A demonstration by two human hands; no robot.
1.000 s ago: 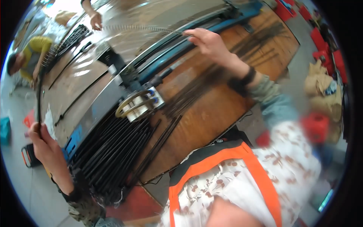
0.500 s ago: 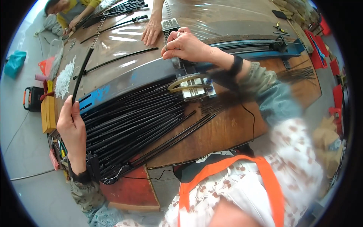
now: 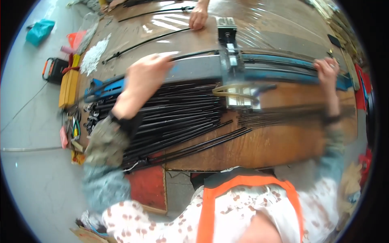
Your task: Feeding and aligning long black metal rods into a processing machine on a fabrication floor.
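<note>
My left hand, smeared by motion, is closed around a long black rod lying along the near side of the blue metal rail. The rod's right end reaches a clamp device with metal blocks mounted across the rail. At the rail's right end my right hand has its fingers curled over the end fitting; what they grip is hidden. Below the rail, between my arms, lies a thick bundle of black rods. A pale hose loops over the device's near metal block.
Across the table, a co-worker's hand touches another black rod. White small pieces lie in a heap at the left. Thin dark rods lie on the bare wood. A yellow box stands at the left edge.
My right hand has left the clamp device and moved right to the rail's end. My left hand has moved right, bringing its rod down along the rail. The view has shifted.
</note>
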